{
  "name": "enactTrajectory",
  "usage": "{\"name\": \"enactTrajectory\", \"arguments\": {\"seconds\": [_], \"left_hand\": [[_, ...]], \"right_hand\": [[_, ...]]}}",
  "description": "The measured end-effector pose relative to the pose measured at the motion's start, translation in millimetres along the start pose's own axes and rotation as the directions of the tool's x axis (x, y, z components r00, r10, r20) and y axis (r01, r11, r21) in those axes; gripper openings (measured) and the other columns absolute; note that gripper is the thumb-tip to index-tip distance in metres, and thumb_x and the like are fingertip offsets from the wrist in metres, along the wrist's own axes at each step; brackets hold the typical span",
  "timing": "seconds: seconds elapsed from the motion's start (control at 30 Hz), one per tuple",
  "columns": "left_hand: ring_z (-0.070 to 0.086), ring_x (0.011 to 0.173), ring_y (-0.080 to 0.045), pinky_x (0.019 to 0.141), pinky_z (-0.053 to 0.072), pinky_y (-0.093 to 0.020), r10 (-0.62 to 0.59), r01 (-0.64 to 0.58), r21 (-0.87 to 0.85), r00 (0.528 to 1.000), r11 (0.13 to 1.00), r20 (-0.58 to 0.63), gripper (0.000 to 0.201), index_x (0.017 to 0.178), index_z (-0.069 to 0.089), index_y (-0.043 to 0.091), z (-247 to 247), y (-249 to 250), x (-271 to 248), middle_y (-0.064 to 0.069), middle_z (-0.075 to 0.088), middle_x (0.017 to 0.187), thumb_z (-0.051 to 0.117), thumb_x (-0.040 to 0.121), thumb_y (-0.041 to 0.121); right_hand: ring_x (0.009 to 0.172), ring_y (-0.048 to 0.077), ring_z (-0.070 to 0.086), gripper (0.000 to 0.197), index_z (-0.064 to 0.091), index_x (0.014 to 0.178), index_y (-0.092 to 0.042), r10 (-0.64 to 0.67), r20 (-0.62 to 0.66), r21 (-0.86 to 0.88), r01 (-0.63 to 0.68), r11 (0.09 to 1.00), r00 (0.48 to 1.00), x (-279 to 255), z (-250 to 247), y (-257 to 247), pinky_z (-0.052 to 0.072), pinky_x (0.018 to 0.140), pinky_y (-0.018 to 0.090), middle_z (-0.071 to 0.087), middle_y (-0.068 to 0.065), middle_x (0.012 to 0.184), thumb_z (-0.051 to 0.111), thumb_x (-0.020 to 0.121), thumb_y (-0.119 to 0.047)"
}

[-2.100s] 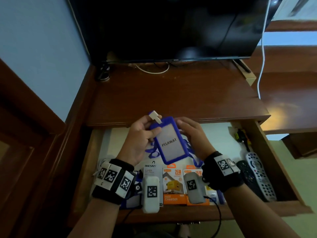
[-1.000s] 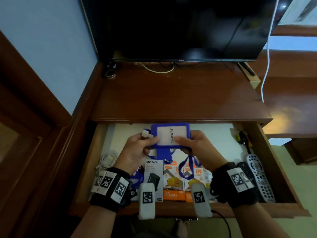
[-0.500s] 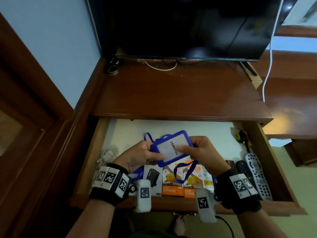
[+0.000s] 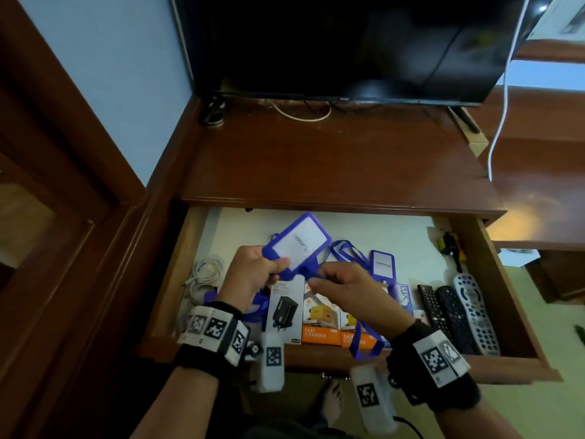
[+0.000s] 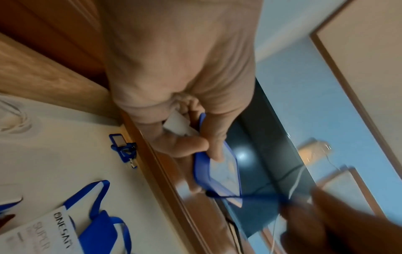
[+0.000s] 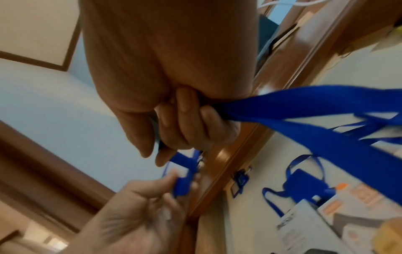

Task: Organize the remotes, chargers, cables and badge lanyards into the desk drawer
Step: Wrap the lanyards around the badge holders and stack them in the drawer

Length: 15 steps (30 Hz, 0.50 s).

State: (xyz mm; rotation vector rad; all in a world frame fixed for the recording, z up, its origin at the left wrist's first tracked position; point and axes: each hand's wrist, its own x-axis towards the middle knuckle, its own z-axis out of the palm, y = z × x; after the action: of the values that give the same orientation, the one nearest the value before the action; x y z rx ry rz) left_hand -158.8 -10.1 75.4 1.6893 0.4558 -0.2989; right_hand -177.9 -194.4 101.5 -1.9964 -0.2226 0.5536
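Gripping the lower corner of the blue badge holder (image 4: pixel 297 248), the left hand (image 4: pixel 253 274) is now carrying it alone, thumb and fingers curled round its frame, while the right hand (image 4: pixel 345 286) is no longer on the card as it was half a second ago and is instead pinching the blue lanyard strap (image 4: pixel 364 337) just below the holder, fingers pressed together on the ribbon. The holder is tilting up over the middle of the open drawer (image 4: pixel 506 286), not yet lying in it, and the strap is trailing down across the charger boxes (image 4: pixel 319 318) and over the drawer's front edge. That shift suggests the person is gathering the strap so badge and ribbon can go in tidily (the loop hanging outside would likely catch when the drawer closes). Around it, a second badge holder (image 4: pixel 383 264) with its own strap is already lying toward the back, a coiled white cable (image 4: pixel 205 274) is sitting at the left, and three remotes (image 4: pixel 456 315) are lying side by side at the right. Free lining is showing behind the boxes, though the other lanyard's loops are spreading across part of it. Above, the surface (image 4: pixel 332 160) is carrying a television (image 4: pixel 332 45).
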Motion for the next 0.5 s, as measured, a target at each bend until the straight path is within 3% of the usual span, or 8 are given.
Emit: {"name": "enactTrajectory", "arguments": {"seconds": [0.07, 0.13, 0.27, 0.33, 0.43, 0.5], "left_hand": [[0.064, 0.074, -0.017, 0.07, 0.053, -0.029, 0.049, -0.053, 0.154, 0.998, 0.987, 0.026, 0.006, 0.088, 0.066, 0.015, 10.0, -5.9, -3.5, -0.008, 0.07, 0.084, 0.07, 0.084, 0.014], [0.063, 0.073, -0.015, 0.073, 0.053, -0.032, 0.066, -0.1, 0.273, 0.989, 0.957, 0.131, 0.005, 0.086, 0.064, 0.015, 18.0, -10.4, -4.6, -0.003, 0.067, 0.079, 0.069, 0.084, 0.014], [0.064, 0.078, -0.014, 0.077, 0.055, -0.034, 0.052, -0.239, 0.453, 0.92, 0.859, 0.387, 0.004, 0.09, 0.062, 0.016, 18.6, -6.6, -10.7, -0.003, 0.068, 0.086, 0.065, 0.088, 0.016], [0.068, 0.086, -0.016, 0.083, 0.056, -0.04, 0.042, -0.293, 0.448, 0.871, 0.845, 0.489, 0.012, 0.1, 0.064, 0.014, 12.1, -4.4, -11.4, -0.004, 0.071, 0.095, 0.065, 0.088, 0.016], [0.067, 0.098, -0.018, 0.086, 0.055, -0.039, 0.039, -0.267, 0.327, 0.825, 0.906, 0.564, 0.022, 0.11, 0.061, 0.011, -0.4, -0.2, -15.0, -0.005, 0.07, 0.107, 0.063, 0.089, 0.008], [0.067, 0.101, -0.017, 0.084, 0.056, -0.034, 0.076, -0.23, 0.178, 0.789, 0.957, 0.61, 0.027, 0.114, 0.058, 0.008, -8.4, -0.5, -16.7, -0.005, 0.069, 0.109, 0.062, 0.088, 0.004]], "right_hand": [[0.046, 0.0, 0.041, 0.019, 0.06, 0.076, -0.01, -0.041, 0.003, 0.011, 0.041, 0.999, 0.999, 0.0, 4.2, -10.2, 0.034, 0.046, 0.011, 0.048, -0.005, 0.059, 0.058, 0.093, -0.018], [0.045, 0.001, 0.04, 0.018, 0.06, 0.077, -0.005, -0.069, -0.046, 0.016, 0.069, 0.997, 0.997, 2.8, -0.4, -18.5, 0.034, 0.046, 0.011, 0.046, -0.006, 0.056, 0.058, 0.092, -0.016], [0.043, 0.0, 0.041, 0.019, 0.062, 0.073, -0.014, -0.086, -0.119, -0.07, 0.078, 0.994, 0.989, 10.3, -22.0, -18.6, 0.033, 0.046, 0.011, 0.049, -0.011, 0.048, 0.059, 0.091, -0.015], [0.042, 0.002, 0.038, 0.017, 0.065, 0.075, -0.009, -0.085, -0.147, -0.093, 0.072, 0.993, 0.985, 10.8, -32.2, -10.2, 0.031, 0.045, 0.014, 0.047, -0.013, 0.044, 0.061, 0.09, -0.014], [0.044, 0.006, 0.035, 0.023, 0.065, 0.067, -0.014, -0.011, -0.166, -0.038, 0.005, 0.999, 0.986, 11.0, -44.0, 9.9, 0.029, 0.046, 0.02, 0.043, -0.011, 0.045, 0.062, 0.089, -0.011], [0.051, 0.018, 0.039, 0.028, 0.064, 0.064, -0.017, 0.071, -0.129, 0.071, -0.062, 0.996, 0.989, 8.9, -45.9, 21.0, 0.029, 0.046, 0.024, 0.047, 0.002, 0.053, 0.061, 0.091, -0.012]]}}
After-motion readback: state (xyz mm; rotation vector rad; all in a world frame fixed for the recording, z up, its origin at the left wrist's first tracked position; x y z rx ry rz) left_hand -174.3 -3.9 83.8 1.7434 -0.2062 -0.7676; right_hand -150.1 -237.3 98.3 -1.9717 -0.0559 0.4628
